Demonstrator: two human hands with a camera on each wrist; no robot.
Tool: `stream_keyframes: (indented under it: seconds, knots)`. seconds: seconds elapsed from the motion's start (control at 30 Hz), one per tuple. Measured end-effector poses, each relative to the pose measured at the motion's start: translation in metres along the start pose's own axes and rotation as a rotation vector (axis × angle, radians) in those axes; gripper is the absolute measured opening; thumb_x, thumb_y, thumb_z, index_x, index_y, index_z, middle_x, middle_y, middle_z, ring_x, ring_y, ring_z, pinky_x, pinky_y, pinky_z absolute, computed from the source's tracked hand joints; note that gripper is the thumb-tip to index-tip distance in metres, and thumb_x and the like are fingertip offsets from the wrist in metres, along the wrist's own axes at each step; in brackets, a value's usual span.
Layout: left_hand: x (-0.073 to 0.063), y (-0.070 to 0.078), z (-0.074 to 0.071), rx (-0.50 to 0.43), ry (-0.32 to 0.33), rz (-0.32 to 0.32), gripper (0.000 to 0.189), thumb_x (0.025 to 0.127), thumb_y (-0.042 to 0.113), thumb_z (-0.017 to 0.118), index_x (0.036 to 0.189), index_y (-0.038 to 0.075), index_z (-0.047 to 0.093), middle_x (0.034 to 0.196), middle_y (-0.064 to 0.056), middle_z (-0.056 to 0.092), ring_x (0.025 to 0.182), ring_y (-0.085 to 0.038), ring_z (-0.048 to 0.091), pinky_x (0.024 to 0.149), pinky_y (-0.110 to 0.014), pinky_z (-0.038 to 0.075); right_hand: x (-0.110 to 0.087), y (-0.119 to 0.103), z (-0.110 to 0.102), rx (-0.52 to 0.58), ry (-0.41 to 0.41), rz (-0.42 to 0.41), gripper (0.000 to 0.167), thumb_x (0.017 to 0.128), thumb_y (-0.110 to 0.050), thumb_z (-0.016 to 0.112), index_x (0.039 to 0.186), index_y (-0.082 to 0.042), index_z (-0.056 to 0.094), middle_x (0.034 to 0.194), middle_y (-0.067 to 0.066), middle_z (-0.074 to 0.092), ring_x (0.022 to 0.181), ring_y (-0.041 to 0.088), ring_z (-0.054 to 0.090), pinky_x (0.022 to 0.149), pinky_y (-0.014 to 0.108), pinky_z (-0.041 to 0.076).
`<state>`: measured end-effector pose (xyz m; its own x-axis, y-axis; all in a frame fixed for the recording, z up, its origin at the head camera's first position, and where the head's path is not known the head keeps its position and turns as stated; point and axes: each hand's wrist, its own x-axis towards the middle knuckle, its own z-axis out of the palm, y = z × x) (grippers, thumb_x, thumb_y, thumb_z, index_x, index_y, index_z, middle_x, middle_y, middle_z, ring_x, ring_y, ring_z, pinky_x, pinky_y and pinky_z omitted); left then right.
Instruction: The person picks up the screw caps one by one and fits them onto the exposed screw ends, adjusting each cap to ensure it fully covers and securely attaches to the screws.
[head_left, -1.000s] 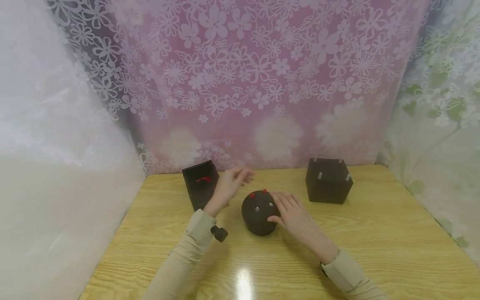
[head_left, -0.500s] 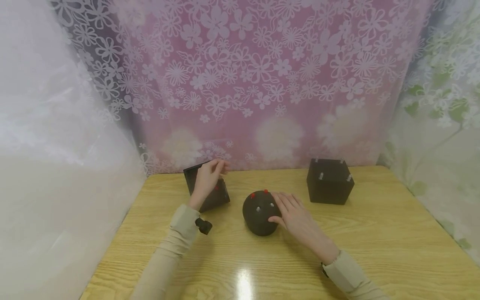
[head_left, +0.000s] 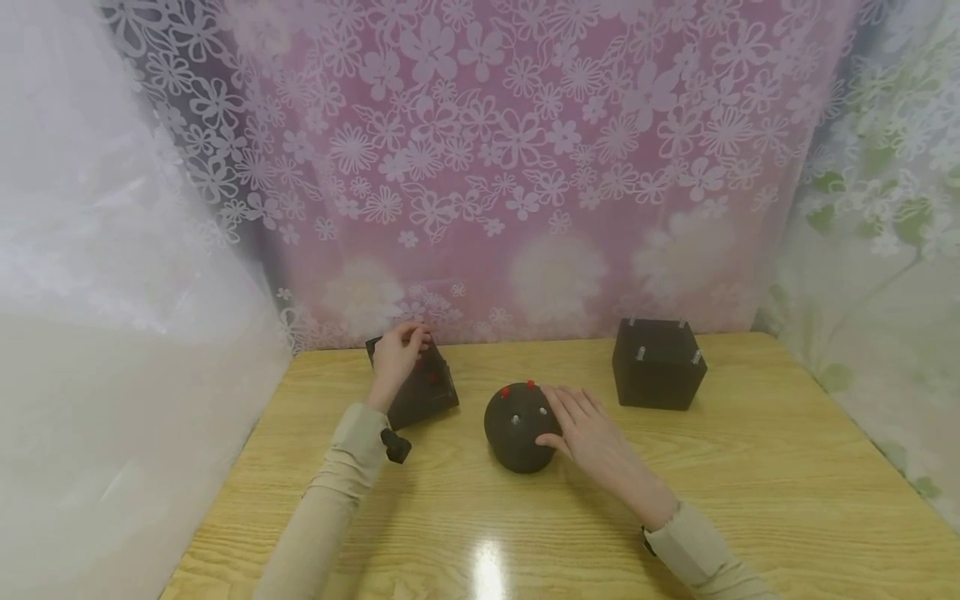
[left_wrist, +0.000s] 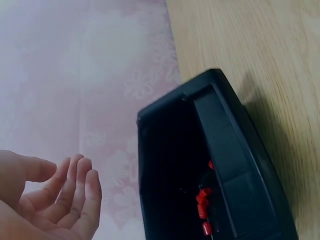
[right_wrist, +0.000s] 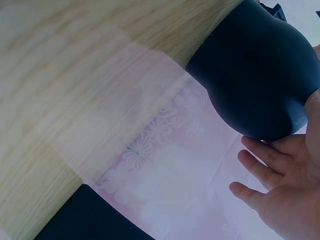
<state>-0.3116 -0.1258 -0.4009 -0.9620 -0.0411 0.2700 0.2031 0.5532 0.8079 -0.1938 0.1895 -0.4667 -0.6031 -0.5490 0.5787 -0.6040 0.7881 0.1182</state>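
Observation:
A black open bin (head_left: 426,406) stands tilted at the back left, with several small red pieces (left_wrist: 202,196) inside it. Over its far left part hovers my left hand (head_left: 395,360); the left wrist view shows its fingers loosely bent, with nothing visible between them. A round black object (head_left: 519,446) sits mid-table. On its top are two red pieces (head_left: 531,384) and two clear pegs (head_left: 515,419). My right hand (head_left: 600,442) rests against its right side, fingers mostly straight and thumb on the near side. Some fingers hang free in the right wrist view.
A black box (head_left: 652,385) with several clear pegs (head_left: 641,353) on top stands at the back right of the wooden table (head_left: 570,542). A pink flowered curtain (head_left: 480,167) hangs behind the table, with pale sheets on both sides.
My left hand has moved left, from beside the round object to over the bin, whose right part now shows. The right hand stays in place on the round object.

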Motion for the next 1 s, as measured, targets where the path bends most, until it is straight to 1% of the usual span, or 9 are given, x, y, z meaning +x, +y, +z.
stream_keyframes:
  seconds: [0.1, 0.2, 0.3, 0.4, 0.6, 0.67, 0.87, 0.93, 1.0]
  knots:
    - [0.003, -0.006, 0.001, 0.07, 0.03, -0.026, 0.026, 0.104, 0.016, 0.055, 0.117, 0.002, 0.072, 0.107, -0.015, 0.076, 0.094, -0.031, 0.074, 0.072, -0.036, 0.06, 0.0, -0.001, -0.001, -0.001, -0.003, 0.0, 0.084, 0.103, -0.06, 0.021, 0.145, 0.007, 0.048, 0.135, 0.025, 0.06, 0.125, 0.04, 0.057, 0.109, 0.057, 0.042]
    - [0.007, -0.015, 0.003, 0.157, 0.028, -0.062, 0.024, 0.102, 0.015, 0.056, 0.114, 0.002, 0.073, 0.106, -0.014, 0.076, 0.095, -0.03, 0.073, 0.078, -0.041, 0.056, 0.0, -0.001, -0.002, -0.005, -0.009, 0.002, 0.084, 0.103, -0.06, 0.022, 0.145, 0.007, 0.048, 0.135, 0.024, 0.06, 0.126, 0.04, 0.057, 0.11, 0.057, 0.042]
    - [0.01, -0.024, 0.006, 0.218, -0.013, -0.097, 0.025, 0.101, 0.016, 0.057, 0.116, 0.003, 0.072, 0.108, -0.015, 0.076, 0.096, -0.032, 0.071, 0.083, -0.046, 0.054, 0.0, -0.001, -0.002, 0.002, -0.01, 0.006, 0.084, 0.103, -0.06, 0.023, 0.145, 0.007, 0.048, 0.135, 0.024, 0.06, 0.126, 0.04, 0.057, 0.11, 0.057, 0.042]
    - [0.012, -0.031, 0.01, 0.263, -0.059, -0.112, 0.027, 0.099, 0.016, 0.057, 0.118, 0.002, 0.071, 0.11, -0.017, 0.074, 0.098, -0.033, 0.069, 0.089, -0.049, 0.054, 0.0, -0.001, -0.003, 0.001, -0.011, 0.007, 0.084, 0.102, -0.061, 0.023, 0.145, 0.007, 0.048, 0.135, 0.024, 0.06, 0.126, 0.04, 0.057, 0.111, 0.057, 0.041]
    - [0.012, -0.038, 0.022, 0.332, -0.132, -0.141, 0.027, 0.097, 0.014, 0.06, 0.116, 0.0, 0.072, 0.121, -0.019, 0.07, 0.114, -0.037, 0.065, 0.097, -0.051, 0.052, 0.0, -0.001, -0.003, 0.018, -0.02, 0.012, 0.084, 0.103, -0.061, 0.021, 0.147, 0.006, 0.046, 0.136, 0.024, 0.06, 0.127, 0.04, 0.056, 0.112, 0.056, 0.04]
    - [0.013, -0.039, 0.026, 0.355, -0.152, -0.152, 0.027, 0.096, 0.013, 0.06, 0.117, -0.001, 0.071, 0.123, -0.02, 0.069, 0.116, -0.039, 0.064, 0.099, -0.053, 0.051, 0.0, -0.001, -0.003, 0.02, -0.022, 0.014, 0.084, 0.103, -0.061, 0.021, 0.147, 0.006, 0.046, 0.136, 0.024, 0.06, 0.127, 0.04, 0.056, 0.112, 0.056, 0.04]
    - [0.017, -0.043, 0.035, 0.419, -0.181, -0.187, 0.03, 0.092, 0.011, 0.057, 0.115, -0.001, 0.073, 0.124, -0.019, 0.069, 0.118, -0.04, 0.063, 0.101, -0.055, 0.05, 0.0, -0.001, -0.003, 0.006, -0.026, 0.012, 0.084, 0.103, -0.061, 0.019, 0.148, 0.006, 0.045, 0.137, 0.024, 0.059, 0.128, 0.039, 0.056, 0.114, 0.055, 0.038]
    - [0.018, -0.046, 0.038, 0.433, -0.184, -0.196, 0.028, 0.09, 0.011, 0.058, 0.11, 0.0, 0.074, 0.121, -0.019, 0.071, 0.115, -0.04, 0.064, 0.1, -0.056, 0.05, 0.0, -0.001, -0.003, 0.004, -0.03, 0.014, 0.085, 0.103, -0.061, 0.018, 0.148, 0.006, 0.045, 0.137, 0.024, 0.059, 0.128, 0.039, 0.056, 0.114, 0.055, 0.038]
    - [0.018, -0.049, 0.041, 0.447, -0.187, -0.204, 0.022, 0.09, 0.012, 0.06, 0.102, -0.001, 0.075, 0.115, -0.02, 0.072, 0.112, -0.04, 0.066, 0.098, -0.055, 0.052, 0.0, 0.0, -0.002, 0.006, -0.036, 0.015, 0.085, 0.103, -0.061, 0.017, 0.149, 0.006, 0.044, 0.138, 0.024, 0.059, 0.128, 0.039, 0.056, 0.114, 0.055, 0.038]
